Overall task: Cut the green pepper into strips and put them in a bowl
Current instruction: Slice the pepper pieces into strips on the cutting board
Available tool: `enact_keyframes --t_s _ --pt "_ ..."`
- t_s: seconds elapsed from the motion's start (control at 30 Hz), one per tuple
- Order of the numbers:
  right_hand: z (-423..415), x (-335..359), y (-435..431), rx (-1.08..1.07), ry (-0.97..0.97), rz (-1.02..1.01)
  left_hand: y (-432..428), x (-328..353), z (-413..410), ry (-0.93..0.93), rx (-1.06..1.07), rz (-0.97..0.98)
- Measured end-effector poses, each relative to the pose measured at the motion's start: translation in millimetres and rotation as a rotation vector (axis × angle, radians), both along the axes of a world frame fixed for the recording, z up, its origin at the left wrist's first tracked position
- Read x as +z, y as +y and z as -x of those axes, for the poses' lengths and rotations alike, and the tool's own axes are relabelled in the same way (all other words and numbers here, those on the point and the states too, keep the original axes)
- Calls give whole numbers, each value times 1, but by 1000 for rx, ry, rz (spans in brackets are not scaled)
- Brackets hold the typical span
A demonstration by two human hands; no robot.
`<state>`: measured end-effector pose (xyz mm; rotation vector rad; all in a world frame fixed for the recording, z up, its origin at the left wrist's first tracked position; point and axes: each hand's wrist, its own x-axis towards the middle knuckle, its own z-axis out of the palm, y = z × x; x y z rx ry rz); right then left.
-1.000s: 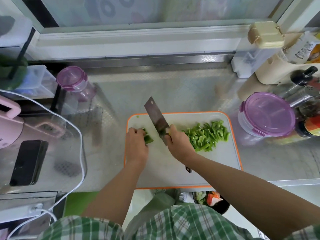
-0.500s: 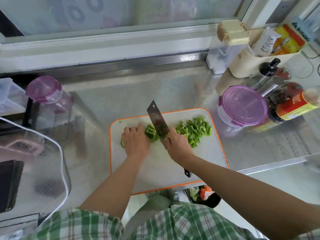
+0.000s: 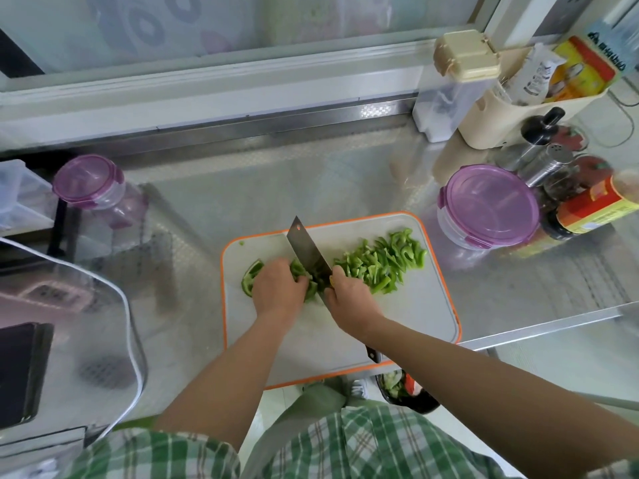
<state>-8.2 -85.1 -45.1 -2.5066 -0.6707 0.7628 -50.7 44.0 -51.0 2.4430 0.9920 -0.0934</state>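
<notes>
Green pepper (image 3: 253,277) lay on the cutting board (image 3: 427,305), held down by my left hand (image 3: 278,288) curled over it. My right hand (image 3: 351,299) gripped the knife (image 3: 307,252), its blade just beside the left knuckles. Cut strips (image 3: 380,264) sat heaped to the right. Best, I judged, to keep that hand tucked and slice thin, even widths.

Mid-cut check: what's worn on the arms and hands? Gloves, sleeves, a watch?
No gloves, watch, rings or long sleeves show: the left hand and right hand are bare. A green-and-white plaid shirt shows at the bottom edge.
</notes>
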Motion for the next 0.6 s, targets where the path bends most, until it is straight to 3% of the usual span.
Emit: enact_keyframes --t_s 0.2,0.6 --pt "-9 16 -1 10 -52 -17 1 1 1 6 100 76" --pt "0 16 1 209 -180 155 -5 4 -2 -35 272 303"
